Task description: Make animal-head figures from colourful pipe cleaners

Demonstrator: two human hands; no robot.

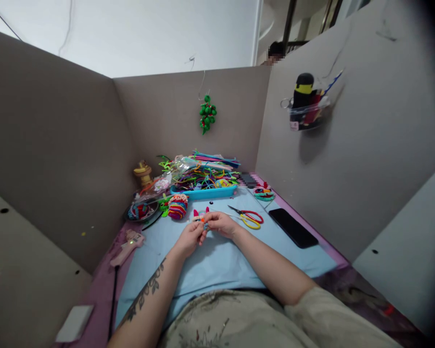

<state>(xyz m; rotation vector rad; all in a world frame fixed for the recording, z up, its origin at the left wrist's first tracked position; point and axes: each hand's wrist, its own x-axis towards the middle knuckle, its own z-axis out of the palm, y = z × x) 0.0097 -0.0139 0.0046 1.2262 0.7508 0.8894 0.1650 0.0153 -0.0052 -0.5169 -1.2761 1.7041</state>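
Both hands meet over the blue mat (217,261). Left hand (190,238) and right hand (221,223) each pinch closed on one small pipe-cleaner figure (202,216), held just above the mat. Scissors (249,218) just right of the figure; blue tray (203,193) behind it; glue gun (127,245) well left.

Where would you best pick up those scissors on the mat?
Probably by the looped handles of the scissors, coming from the right: the red and yellow loops lie toward that side, while the blades point left toward the right hand.
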